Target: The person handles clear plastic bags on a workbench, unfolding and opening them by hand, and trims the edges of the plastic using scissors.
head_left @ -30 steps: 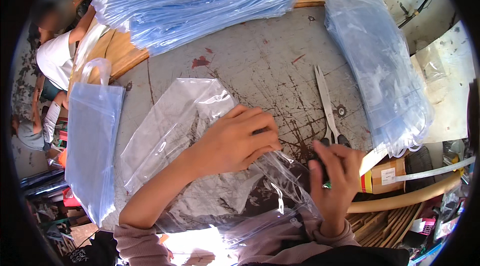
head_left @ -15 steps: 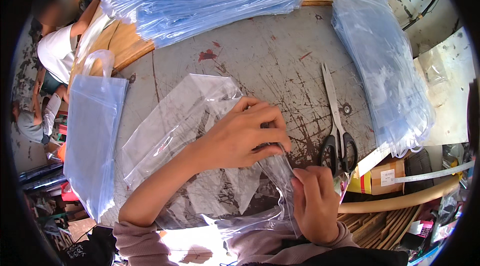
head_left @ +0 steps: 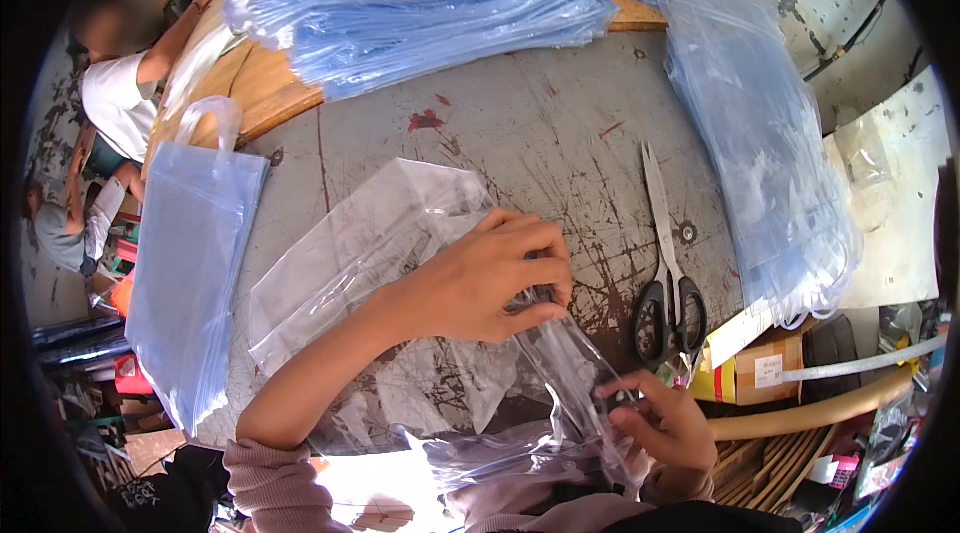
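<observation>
A clear plastic bag [head_left: 330,243] lies spread and creased over the near half of the scratched grey table, and its near end hangs over the edge toward me. My left hand [head_left: 490,278] bends over the bag's right part, with fingers and thumb closed on a fold of the film. Lower right, my right hand [head_left: 665,423] holds the bag's right edge, index finger and thumb a little apart at the film; its other fingers are partly hidden. Scissors [head_left: 668,263] with black handles lie beyond my right hand, blades pointing away and slightly parted.
A thick stack of bluish clear plastic bags [head_left: 450,28] fills the far edge. More bags [head_left: 760,153] lie along the right side, and a flat handled pile [head_left: 195,273] sits at left. A cardboard box [head_left: 770,368] stands below the right edge. Two people [head_left: 115,98] are at far left.
My right hand has moved right and slightly down, drawing the bag's edge with it, and its index finger has straightened. My left hand stays on the fold. The view has shifted slightly.
</observation>
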A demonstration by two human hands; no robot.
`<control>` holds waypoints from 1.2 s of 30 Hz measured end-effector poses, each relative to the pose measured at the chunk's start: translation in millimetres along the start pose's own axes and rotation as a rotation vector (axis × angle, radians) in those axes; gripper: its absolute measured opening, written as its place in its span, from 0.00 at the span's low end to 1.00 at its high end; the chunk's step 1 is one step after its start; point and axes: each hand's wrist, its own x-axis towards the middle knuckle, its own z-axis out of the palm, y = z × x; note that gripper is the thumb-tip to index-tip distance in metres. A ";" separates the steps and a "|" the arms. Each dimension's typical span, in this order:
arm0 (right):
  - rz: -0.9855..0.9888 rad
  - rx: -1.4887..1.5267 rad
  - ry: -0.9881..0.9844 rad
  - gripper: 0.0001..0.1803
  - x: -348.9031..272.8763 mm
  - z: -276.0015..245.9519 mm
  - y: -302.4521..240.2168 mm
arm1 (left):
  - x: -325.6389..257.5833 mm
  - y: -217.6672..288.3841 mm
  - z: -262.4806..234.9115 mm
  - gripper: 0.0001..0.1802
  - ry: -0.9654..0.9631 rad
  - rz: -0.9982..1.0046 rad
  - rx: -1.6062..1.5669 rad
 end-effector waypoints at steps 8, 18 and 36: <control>-0.390 -0.303 0.502 0.14 20.6 37.4 4.9 | 24.2 29.2 -19.5 0.12 -0.131 0.011 0.235; -0.597 -0.610 0.655 0.26 23.3 42.9 2.9 | -32.4 49.8 26.1 0.27 -0.021 0.139 0.538; -0.317 -0.668 0.958 0.35 28.9 5.9 -2.0 | -35.6 45.1 29.9 0.27 0.015 0.168 0.562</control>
